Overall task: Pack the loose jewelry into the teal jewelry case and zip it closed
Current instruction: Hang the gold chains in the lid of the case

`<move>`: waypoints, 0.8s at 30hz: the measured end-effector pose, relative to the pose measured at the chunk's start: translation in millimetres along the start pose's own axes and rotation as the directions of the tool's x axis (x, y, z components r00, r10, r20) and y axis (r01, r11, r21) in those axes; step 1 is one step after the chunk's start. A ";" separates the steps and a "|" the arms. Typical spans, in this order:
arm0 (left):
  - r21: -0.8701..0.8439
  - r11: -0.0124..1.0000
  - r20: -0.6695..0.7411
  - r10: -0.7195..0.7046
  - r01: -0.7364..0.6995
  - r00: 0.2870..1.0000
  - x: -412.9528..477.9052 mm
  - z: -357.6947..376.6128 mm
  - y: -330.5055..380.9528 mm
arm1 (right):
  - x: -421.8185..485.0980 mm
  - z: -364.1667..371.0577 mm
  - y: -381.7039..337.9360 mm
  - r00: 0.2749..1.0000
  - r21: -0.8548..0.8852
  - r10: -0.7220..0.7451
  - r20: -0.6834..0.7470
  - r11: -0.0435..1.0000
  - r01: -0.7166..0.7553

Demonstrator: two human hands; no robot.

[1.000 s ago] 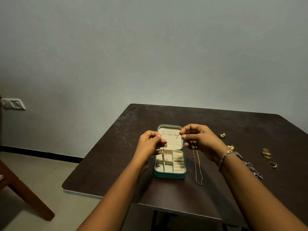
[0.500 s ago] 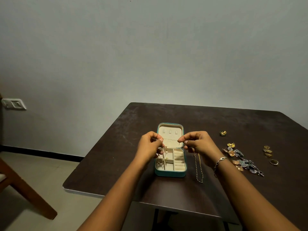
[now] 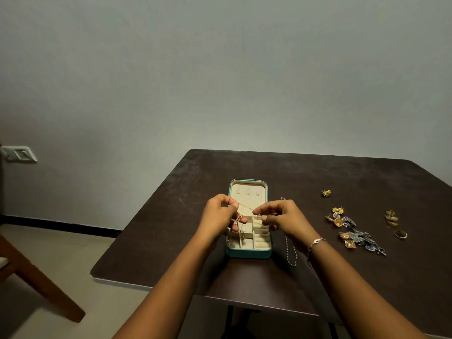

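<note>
1. Teal jewelry case (image 3: 248, 253) lies open on the worktop (image 3: 293, 172), with the lid flat on its far side and the compartment tray on its near side; zip not yet run
2. Left hand (image 3: 217, 217) sits over the case's left edge, fingers curled, thumb and forefinger pinching one end of a fine gold chain (image 3: 245, 206); a small pendant or slack loop (image 3: 239, 218) hangs under this hand above the left compartments, too fine to tell which
3. Right hand (image 3: 283, 218) sits over the case's right edge, fingertips pinching the other end of the same chain; a bracelet (image 3: 315, 243) is on that wrist
4. Key relation: the chain spans between the hands with its long axis across the case's width, roughly above the join of lid and tray, the left end a little farther away than the right
5. Three small hooks (image 3: 248, 192) in the lid lie just beyond the chain; the tray lies just nearer. Judgement: the chain goes either away onto the hooks or down into the tray, cannot tell which; both hands are equally near
6. Loose pieces to the case's right: a second chain (image 3: 291, 253) just beside it, long axis near-to-far; farther right an earring cluster (image 3: 352, 231), stacked rings (image 3: 391, 217), a single ring (image 3: 400, 234) and a stud (image 3: 326, 193). The right hand is the nearer one
7. Judgement: packing is at an early stage; the fine chain may snag or knot if let slack
</note>
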State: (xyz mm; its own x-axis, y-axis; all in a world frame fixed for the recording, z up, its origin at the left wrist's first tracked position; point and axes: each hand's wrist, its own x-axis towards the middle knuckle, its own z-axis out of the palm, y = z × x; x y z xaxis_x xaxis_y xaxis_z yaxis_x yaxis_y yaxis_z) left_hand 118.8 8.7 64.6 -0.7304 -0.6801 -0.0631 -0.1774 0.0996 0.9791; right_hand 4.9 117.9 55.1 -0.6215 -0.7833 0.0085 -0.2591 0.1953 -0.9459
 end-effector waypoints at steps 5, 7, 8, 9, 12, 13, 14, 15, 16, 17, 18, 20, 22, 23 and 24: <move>-0.014 1.000 0.008 -0.002 0.002 1.000 -1.5 0.2 2.7 | -2.7 3.3 3.5 0.999 0.053 -0.010 0.044 0.999 0.008; -0.016 1.000 0.003 0.002 -0.002 1.000 -1.5 -0.2 2.4 | -3.8 5.3 4.5 0.996 0.065 -0.025 0.085 0.998 0.019; -0.024 1.000 0.007 0.002 -0.002 1.000 -1.7 -0.3 2.5 | -4.1 6.6 4.6 0.995 0.070 -0.031 0.098 0.997 0.025; -0.040 0.999 0.014 0.001 -0.001 1.000 -1.8 -0.4 2.7 | -3.9 7.9 4.8 0.994 0.076 -0.038 0.098 0.997 0.030; -0.106 0.994 0.036 -0.009 0.013 0.999 -1.4 -1.5 3.5 | -2.4 9.8 6.4 0.996 0.113 -0.077 0.053 0.991 0.071; -0.135 0.991 0.044 -0.015 0.021 0.999 -1.3 -1.8 3.4 | -2.4 9.9 6.4 0.994 0.108 -0.098 0.038 0.990 0.093; -0.164 0.986 0.049 -0.020 0.028 0.999 -1.0 -1.8 3.4 | -2.2 9.9 6.6 0.993 0.092 -0.118 0.032 0.989 0.114; -0.186 0.982 0.048 -0.025 0.034 0.999 -1.1 -2.0 3.1 | -2.4 9.9 6.4 0.991 0.080 -0.132 0.033 0.988 0.129; -0.200 0.979 0.042 -0.032 0.040 0.999 -0.8 -2.1 3.0 | -2.9 9.8 6.2 0.990 0.077 -0.138 0.038 0.988 0.135; -0.210 0.977 0.037 -0.039 0.046 0.999 -0.4 -2.2 2.6 | -3.2 9.7 6.0 0.989 0.082 -0.140 0.040 0.987 0.136; -0.223 0.973 0.039 -0.045 0.053 0.998 -0.3 -2.4 2.7 | -3.3 9.2 6.2 0.989 0.091 -0.142 0.038 0.986 0.139; -0.254 0.965 0.057 -0.053 0.066 0.997 0.1 -2.8 3.1 | -3.0 7.9 6.9 0.988 0.108 -0.154 0.034 0.983 0.149; -0.264 0.962 0.066 -0.056 0.072 0.996 -0.6 -3.1 3.5 | -2.1 7.7 7.3 0.983 0.106 -0.176 0.052 0.980 0.170; -0.256 0.964 0.062 -0.059 0.073 0.996 -1.3 -2.9 3.4 | -1.4 8.2 7.6 0.980 0.102 -0.188 0.069 0.978 0.181; -0.245 0.967 0.056 -0.063 0.074 0.996 -1.8 -2.5 3.5 | -0.3 9.2 8.1 0.977 0.101 -0.197 0.085 0.977 0.188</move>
State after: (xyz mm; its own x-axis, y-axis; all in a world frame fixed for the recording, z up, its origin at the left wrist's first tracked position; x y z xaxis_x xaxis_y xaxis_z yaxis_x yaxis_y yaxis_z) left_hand 121.1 8.5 68.7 -0.7535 -0.6435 -0.1349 -0.0640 -0.1325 0.9891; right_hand 9.8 114.3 44.5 -0.4934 -0.8536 0.1672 -0.2955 -0.0163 -0.9552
